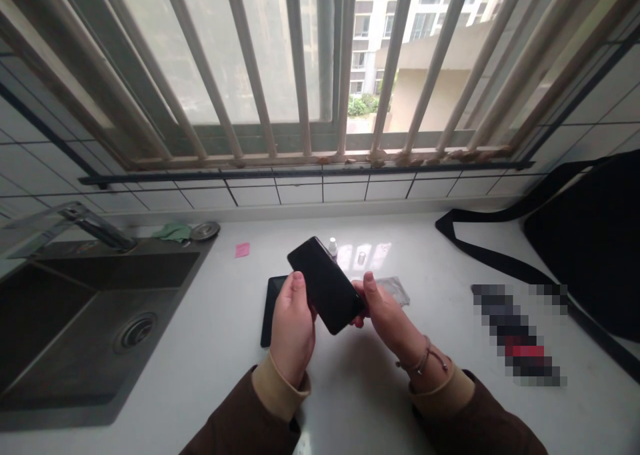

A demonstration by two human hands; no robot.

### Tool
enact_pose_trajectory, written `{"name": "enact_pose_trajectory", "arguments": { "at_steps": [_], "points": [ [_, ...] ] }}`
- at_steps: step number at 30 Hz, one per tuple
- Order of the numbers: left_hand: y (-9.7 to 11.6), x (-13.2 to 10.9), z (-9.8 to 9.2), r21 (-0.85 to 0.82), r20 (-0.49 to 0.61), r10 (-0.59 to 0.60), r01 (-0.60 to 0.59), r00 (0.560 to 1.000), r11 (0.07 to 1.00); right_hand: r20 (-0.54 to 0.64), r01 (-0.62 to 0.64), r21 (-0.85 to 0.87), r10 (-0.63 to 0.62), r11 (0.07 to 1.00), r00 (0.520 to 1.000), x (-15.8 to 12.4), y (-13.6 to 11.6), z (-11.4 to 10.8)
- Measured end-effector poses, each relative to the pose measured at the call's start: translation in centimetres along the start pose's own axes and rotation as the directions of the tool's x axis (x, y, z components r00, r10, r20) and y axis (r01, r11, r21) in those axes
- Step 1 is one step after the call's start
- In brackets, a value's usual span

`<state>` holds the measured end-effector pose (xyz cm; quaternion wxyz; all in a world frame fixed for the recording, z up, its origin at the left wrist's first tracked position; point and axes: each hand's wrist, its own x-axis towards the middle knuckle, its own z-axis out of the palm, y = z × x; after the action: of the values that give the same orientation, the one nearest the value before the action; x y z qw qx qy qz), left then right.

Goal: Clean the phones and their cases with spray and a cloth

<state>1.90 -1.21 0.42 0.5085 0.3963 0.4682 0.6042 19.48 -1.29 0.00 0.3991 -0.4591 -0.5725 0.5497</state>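
A black smartphone [326, 285] with a dark screen is held tilted above the white counter [215, 375]. My left hand [294, 322] grips its left edge, thumb on the front side. At its lower right corner, my right hand [383, 308] holds the phone with fingers behind it and the thumb raised. Under and behind my left hand lies a second dark flat device [271, 305], partly hidden. Beyond the phone stands a small white-capped bottle [333, 246], its lower part covered. A clear plastic packet [397, 290] lies behind my right hand.
On the left is a steel sink [165, 295] with a faucet [100, 228], a green cloth [173, 232] and a round strainer [205, 230]. A pink slip [243, 249] and a small clear item [361, 258] lie behind. A black bag [590, 242] with a strap and a pixelated object [517, 335] are right.
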Motion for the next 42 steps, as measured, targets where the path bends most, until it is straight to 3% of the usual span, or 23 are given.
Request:
{"name": "enact_pose_trajectory", "arguments": {
  "at_steps": [3, 7, 13, 20, 24, 27, 31, 36, 42],
  "points": [
    [0.0, 0.4, 0.1, -0.227, -0.081, -0.02, 0.001, 0.997, 0.974, -0.012, 0.02, -0.032, -0.021, 0.999, 1.0, 0.0, 0.7, 0.2],
    [0.0, 0.1, 0.4, -0.327, -0.004, -0.066, 0.062, 0.998, 0.943, -0.105, 0.043, -0.015, -0.044, 0.999, 0.994, 0.0, 1.6, 0.5],
    [-0.1, -0.2, 0.6, -0.374, 0.06, -0.152, 0.163, 0.987, 0.913, -0.173, 0.078, 0.077, -0.064, 0.994, 0.983, -0.4, 1.8, 0.8],
    [-0.1, -0.1, 0.7, -0.347, 0.089, -0.134, 0.157, 0.987, 0.925, -0.268, 0.066, -0.203, -0.121, 0.977, 0.956, -0.8, 0.5, 0.4],
    [0.0, -0.2, 0.8, -0.329, 0.092, -0.115, 0.14, 0.989, 0.934, -0.299, 0.07, -0.197, -0.128, 0.978, 0.946, -0.7, 0.6, 0.4],
    [0.0, -0.2, 0.8, -0.33, 0.059, -0.098, 0.112, 0.993, 0.937, -0.199, 0.076, -0.121, -0.099, 0.99, 0.975, -0.7, 0.6, 0.5],
    [0.2, -0.1, 0.6, -0.336, 0.046, -0.064, 0.076, 0.997, 0.939, 0.099, 0.081, -0.181, -0.063, 0.98, 0.993, -0.6, 0.2, 0.7],
    [0.0, -0.1, 0.5, -0.341, 0.033, -0.074, 0.081, 0.997, 0.937, 0.114, 0.005, -0.17, 0.014, 0.985, 0.993, -0.7, 0.4, 1.2],
    [-0.2, -0.3, 0.6, -0.33, 0.009, -0.037, 0.038, 0.999, 0.943, 0.152, 0.067, -0.115, -0.049, 0.991, 0.987, -0.6, 1.2, 1.0]
  ]
}}
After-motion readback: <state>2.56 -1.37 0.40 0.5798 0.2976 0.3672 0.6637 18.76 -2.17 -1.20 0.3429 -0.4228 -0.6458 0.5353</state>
